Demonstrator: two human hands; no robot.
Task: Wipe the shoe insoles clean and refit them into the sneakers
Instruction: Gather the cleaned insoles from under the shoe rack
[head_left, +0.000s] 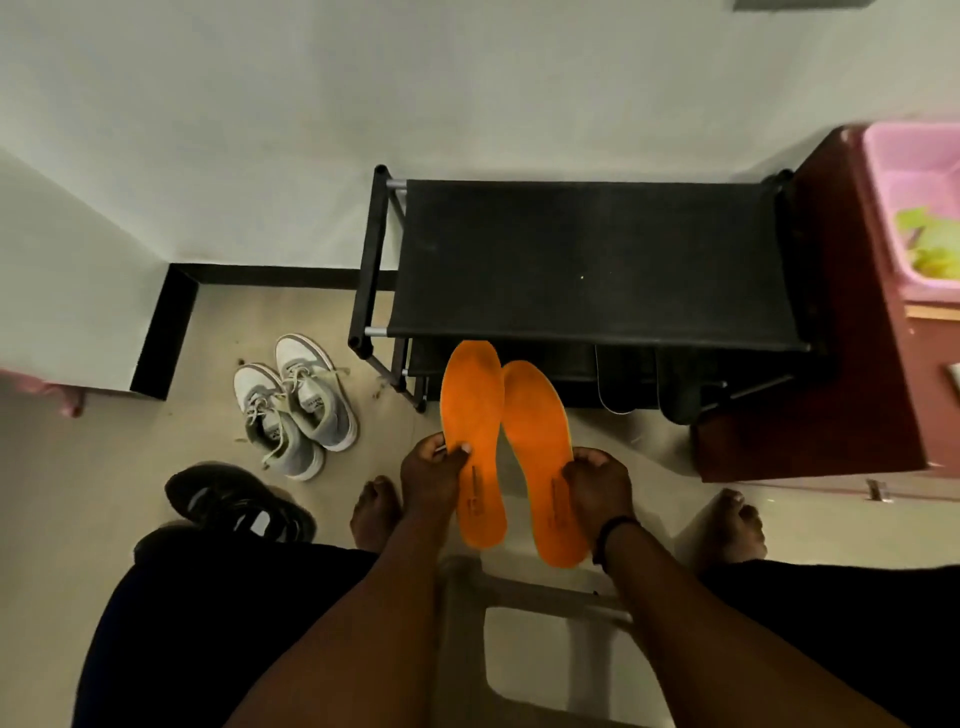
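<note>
Two orange insoles are held side by side in front of me, toes pointing away. My left hand (434, 475) grips the left insole (471, 410) at its middle, thumb on top. My right hand (597, 480) grips the right insole (537, 431) along its right edge. A pair of grey and white sneakers (293, 402) stands on the floor to the left, laces loose, apart from both hands. No cloth is visible.
A black shoe rack (587, 260) stands against the wall ahead, with dark shoes (649, 384) on its lower shelf. A black shoe (239, 501) lies by my left foot. A dark red cabinet (852, 364) with a pink tub (914, 208) is at right. A plastic stool (519, 597) sits between my knees.
</note>
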